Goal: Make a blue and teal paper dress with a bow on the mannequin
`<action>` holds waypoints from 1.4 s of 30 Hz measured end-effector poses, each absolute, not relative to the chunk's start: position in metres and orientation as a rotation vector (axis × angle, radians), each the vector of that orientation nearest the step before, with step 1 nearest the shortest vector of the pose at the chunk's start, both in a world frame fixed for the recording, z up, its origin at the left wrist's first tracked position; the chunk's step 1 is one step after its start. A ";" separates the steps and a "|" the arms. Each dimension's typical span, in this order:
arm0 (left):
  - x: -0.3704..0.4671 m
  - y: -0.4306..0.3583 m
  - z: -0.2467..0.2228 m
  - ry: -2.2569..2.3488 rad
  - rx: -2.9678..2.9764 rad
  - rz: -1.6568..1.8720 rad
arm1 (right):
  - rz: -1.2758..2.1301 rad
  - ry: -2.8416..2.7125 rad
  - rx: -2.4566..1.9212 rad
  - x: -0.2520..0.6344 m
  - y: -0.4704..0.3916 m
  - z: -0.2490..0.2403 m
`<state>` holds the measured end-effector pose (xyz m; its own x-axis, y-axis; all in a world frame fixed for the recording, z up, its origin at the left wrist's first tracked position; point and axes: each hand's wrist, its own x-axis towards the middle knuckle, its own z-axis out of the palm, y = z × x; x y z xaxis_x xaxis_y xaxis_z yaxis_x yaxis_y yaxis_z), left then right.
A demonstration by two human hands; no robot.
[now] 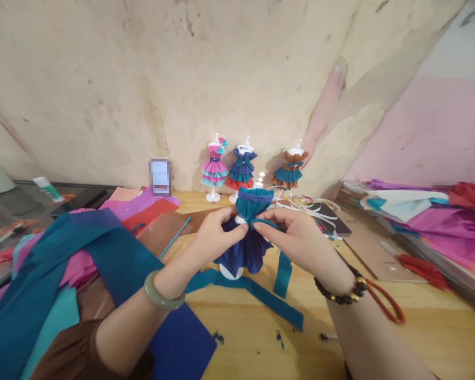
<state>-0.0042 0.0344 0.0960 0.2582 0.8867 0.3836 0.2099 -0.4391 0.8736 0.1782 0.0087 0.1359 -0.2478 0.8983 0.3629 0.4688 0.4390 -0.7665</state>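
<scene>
A miniature dress (245, 250) stands on a small white mannequin in front of me, with a pleated teal top and a navy skirt. My left hand (217, 235) is closed at its left side, thumb and fingers pinching the waist. From the right, my right hand (295, 232) pinches a narrow teal strip (275, 224) against the waist. The fingertips of both hands nearly meet there. Below the skirt shows part of the mannequin's white base (231, 271). A long teal band (275, 303) lies on the table under it, and a shorter teal piece (283, 274) is beside my right hand.
Three dressed mini mannequins, pink (214, 169), navy and red (243, 166), brown and teal (292, 171), stand by the wall. Coloured sheets (114, 253) pile up at left near a phone (160, 177) and glue stick (47, 189). More folded material (431, 221) lies right.
</scene>
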 end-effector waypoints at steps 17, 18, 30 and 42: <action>-0.003 0.036 0.095 0.941 1.833 1.178 | 0.691 -1.775 -1.215 0.177 0.014 0.126; -0.003 0.036 0.096 0.930 1.833 1.174 | 0.675 -1.781 -1.221 0.177 0.014 0.127; -0.004 0.034 0.098 0.902 1.827 1.158 | 0.564 -1.805 -1.255 0.179 0.017 0.127; -0.002 0.034 0.097 0.967 1.733 1.202 | 0.606 -1.781 -1.251 0.175 0.013 0.130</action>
<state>-0.0019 0.0339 0.0965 0.2569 0.9025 0.3456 0.1438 -0.3893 0.9098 0.1746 0.0127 0.1296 -0.1341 0.9209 0.3661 0.5065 0.3812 -0.7734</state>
